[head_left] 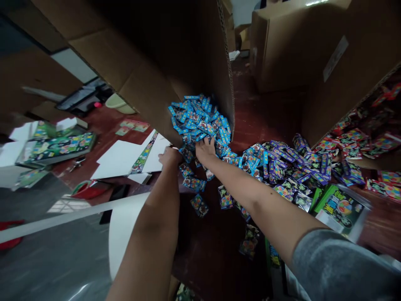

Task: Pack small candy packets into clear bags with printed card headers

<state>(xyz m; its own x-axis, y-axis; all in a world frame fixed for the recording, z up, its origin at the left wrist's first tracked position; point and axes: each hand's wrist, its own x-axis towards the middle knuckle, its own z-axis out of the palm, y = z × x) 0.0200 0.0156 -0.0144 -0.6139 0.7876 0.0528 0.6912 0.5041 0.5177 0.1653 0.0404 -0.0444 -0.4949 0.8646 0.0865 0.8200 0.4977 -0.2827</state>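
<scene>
Many small blue packets [200, 117] spill out of the mouth of a large cardboard box [138, 79] onto a dark red surface. My right hand [205, 151] lies on the near part of this heap, its fingers spread over the packets. At the left edge of the heap is my left hand [169, 156], its fingers curled beside the box's lower edge; what it holds, if anything, is too small to make out. Purple packets [282, 159] lie to the right of the blue ones. A few loose packets [199, 205] rest nearer to me, below my hands.
Red packets [354, 142] spill by another cardboard box [338, 88] at the right. A green printed carton [343, 207] lies near my right forearm. White flat cardboard [119, 159], opened printed boxes [59, 146] and a red basket [90, 189] are at the left.
</scene>
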